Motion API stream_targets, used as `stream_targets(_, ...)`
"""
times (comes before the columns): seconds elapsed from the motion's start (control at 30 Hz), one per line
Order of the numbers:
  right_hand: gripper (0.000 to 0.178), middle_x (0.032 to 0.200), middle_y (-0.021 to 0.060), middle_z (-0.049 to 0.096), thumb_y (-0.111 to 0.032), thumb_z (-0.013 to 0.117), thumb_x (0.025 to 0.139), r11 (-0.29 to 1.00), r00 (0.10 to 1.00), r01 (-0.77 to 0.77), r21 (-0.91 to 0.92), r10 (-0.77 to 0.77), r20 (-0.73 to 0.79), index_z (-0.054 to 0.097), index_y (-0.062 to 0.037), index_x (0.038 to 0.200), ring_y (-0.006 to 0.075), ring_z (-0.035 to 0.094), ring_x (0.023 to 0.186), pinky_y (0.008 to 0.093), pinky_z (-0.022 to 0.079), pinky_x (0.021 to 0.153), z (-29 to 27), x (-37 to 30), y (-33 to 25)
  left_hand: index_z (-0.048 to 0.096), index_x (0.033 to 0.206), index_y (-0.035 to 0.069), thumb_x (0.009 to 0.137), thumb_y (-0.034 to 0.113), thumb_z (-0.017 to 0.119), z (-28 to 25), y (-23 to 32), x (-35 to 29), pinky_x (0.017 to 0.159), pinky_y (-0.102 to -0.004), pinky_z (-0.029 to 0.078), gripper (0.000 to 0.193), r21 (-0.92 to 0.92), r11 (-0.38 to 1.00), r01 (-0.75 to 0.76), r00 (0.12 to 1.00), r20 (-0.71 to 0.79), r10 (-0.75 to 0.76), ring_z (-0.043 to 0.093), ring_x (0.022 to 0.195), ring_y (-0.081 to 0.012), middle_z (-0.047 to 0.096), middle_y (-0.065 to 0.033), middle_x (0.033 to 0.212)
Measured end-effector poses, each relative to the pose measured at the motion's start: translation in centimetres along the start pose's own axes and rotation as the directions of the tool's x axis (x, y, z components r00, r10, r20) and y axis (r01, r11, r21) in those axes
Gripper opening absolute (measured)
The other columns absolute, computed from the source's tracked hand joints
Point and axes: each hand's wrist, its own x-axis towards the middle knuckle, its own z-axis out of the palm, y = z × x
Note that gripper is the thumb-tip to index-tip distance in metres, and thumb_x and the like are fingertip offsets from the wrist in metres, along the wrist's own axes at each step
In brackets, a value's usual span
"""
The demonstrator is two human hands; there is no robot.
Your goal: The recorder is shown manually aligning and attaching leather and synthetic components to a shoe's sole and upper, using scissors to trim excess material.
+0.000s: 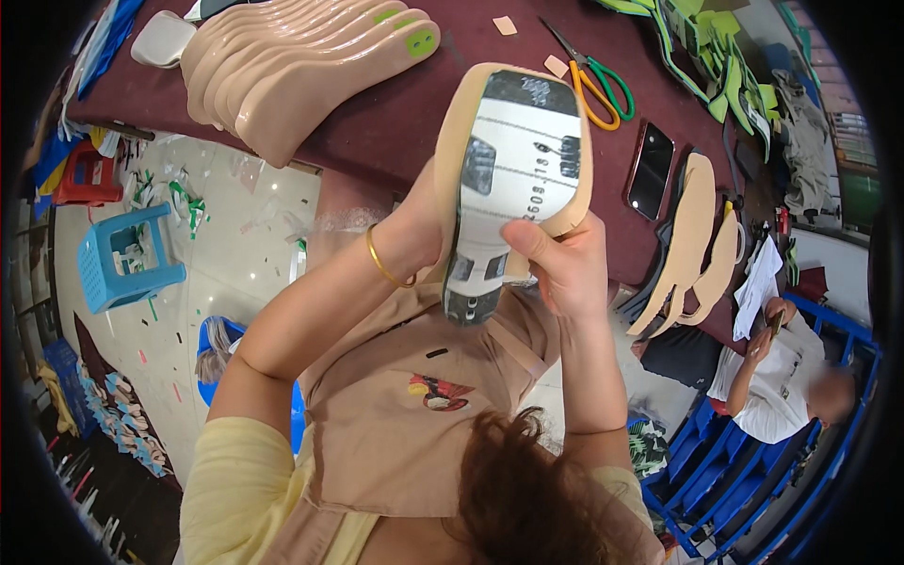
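Note:
In front of me a beige foot-shaped insole (463, 113) is held up, with a white and black printed sole piece (523, 132) on the side facing me. My left hand (424, 221) grips its left edge; the fingers are hidden behind it. My right hand (574, 268) is closed on its lower right edge, thumb pressed on the white face. Beyond it, at the upper left of the maroon table (377, 122), lies a row of glossy beige insoles (301, 89), the nearest with a green patch.
Scissors (589, 75) with orange and green handles and a phone (651, 169) lie right of the insole. Beige strap-like pieces (692, 221) rest at the table's right edge. A blue stool (127, 259) stands on the littered floor. A seated person (777, 395) is at the right.

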Motion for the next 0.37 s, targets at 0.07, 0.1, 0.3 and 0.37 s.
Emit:
stream_targets(0.07, 0.031, 0.102, 0.0075, 0.067, -0.01, 0.073, 0.081, 0.993, 0.995, 0.063, -0.103, -0.071, -0.076, 0.062, 0.0035, 0.106, 0.0127, 0.062, 0.089, 0.0277, 0.051, 0.078, 0.8, -0.2, -0.1, 0.054, 0.119, 0.002, 0.099, 0.044, 0.035, 1.4, 1.0, 0.1, 0.076, -0.0247, 0.053, 0.05, 0.111, 0.988, -0.111, 0.984, -0.128, 0.125, 0.063, 0.093, -0.0129, 0.063, -0.0069, 0.11)
stream_targets(0.1, 0.03, 0.1, 0.0078, 0.067, -0.011, 0.074, 0.08, 0.981, 0.985, 0.089, -0.173, -0.112, -0.128, 0.063, 0.0032, 0.105, 0.0141, 0.063, 0.087, 0.0288, 0.051, 0.076, 1.3, -0.5, 0.3, 0.057, 0.112, -0.001, 0.098, 0.052, 0.03, 1.4, 0.8, 0.3, 0.072, -0.0236, 0.053, 0.061, 0.185, 0.974, -0.13, 0.958, -0.231, 0.172, 0.065, 0.082, -0.0114, 0.065, -0.0089, 0.101)
stream_targets(0.3, 0.026, 0.091, 0.0096, 0.068, -0.01, 0.077, 0.075, 0.362, 0.705, 0.378, -0.852, -0.709, 0.012, 0.067, -0.0013, 0.097, 0.0247, 0.065, 0.078, 0.0347, 0.051, 0.071, 4.0, -1.0, 4.3, 0.052, 0.055, 0.007, 0.098, 0.053, 0.021, -1.1, -1.3, 2.3, 0.05, -0.0221, 0.038, 0.07, 0.206, 0.927, -0.315, 0.802, -0.465, 0.376, 0.044, 0.048, -0.008, 0.054, 0.0005, 0.054)
stream_targets(0.37, 0.023, 0.096, 0.0089, 0.07, -0.008, 0.077, 0.075, 0.23, 0.67, 0.324, -0.918, -0.741, 0.051, 0.069, -0.0025, 0.096, 0.024, 0.067, 0.081, 0.0343, 0.051, 0.073, 4.9, -0.8, 4.8, 0.052, 0.056, 0.007, 0.098, 0.052, 0.022, -1.6, -1.6, 3.2, 0.05, -0.0227, 0.038, 0.068, 0.019, 0.94, -0.34, 0.754, -0.591, 0.285, 0.045, 0.048, -0.0084, 0.056, -0.0008, 0.054)
